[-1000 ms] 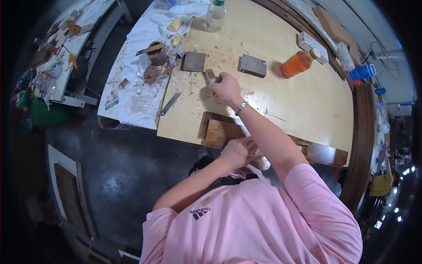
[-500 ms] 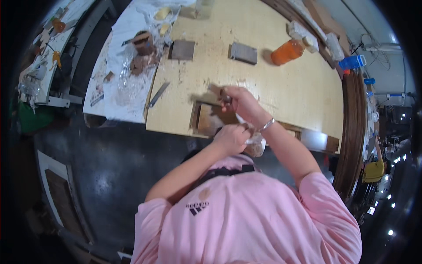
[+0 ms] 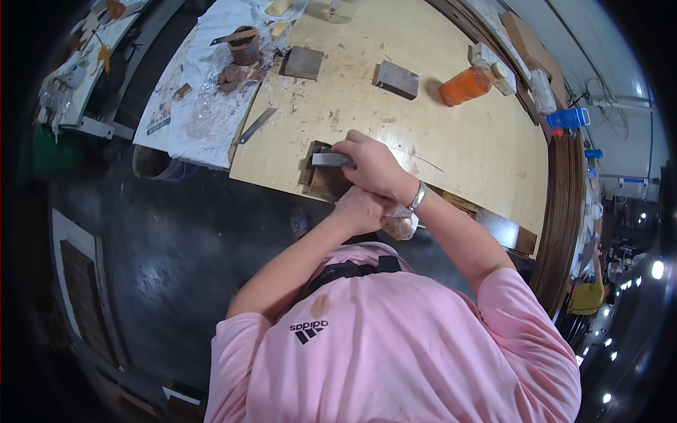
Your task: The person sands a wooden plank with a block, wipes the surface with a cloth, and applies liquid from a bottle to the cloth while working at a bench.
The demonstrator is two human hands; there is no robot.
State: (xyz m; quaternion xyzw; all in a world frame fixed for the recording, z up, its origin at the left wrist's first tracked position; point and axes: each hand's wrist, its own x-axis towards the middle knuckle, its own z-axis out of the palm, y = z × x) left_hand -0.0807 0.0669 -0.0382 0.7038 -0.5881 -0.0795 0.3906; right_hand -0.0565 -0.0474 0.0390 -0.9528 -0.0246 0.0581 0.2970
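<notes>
My right hand [image 3: 377, 163] is closed around a flat, pale metal scraper blade [image 3: 328, 160], whose free end points left. The blade is over a dark brown wooden piece [image 3: 326, 185] at the table's front edge; whether they touch is hard to tell. Just below, my left hand [image 3: 360, 211] has its fingers curled together beside my right wrist. A crumpled whitish wad [image 3: 402, 225], perhaps plastic or cloth, shows at its right side, and the fingers appear closed on it. My hands partly cover the wooden piece.
On the pale wooden table [image 3: 331, 106] lie a loose metal blade [image 3: 257, 125] and two grey blocks, one left [image 3: 304, 63] and one right [image 3: 397, 80]. An orange bottle [image 3: 465, 86] stands farther right. A brown-filled pot [image 3: 245, 46] sits on white sheeting [image 3: 190, 106].
My right hand has turned and lowered, bringing the blade flat over the wooden piece. My left hand stays close below it, with the whitish wad. The whole view has shifted slightly.
</notes>
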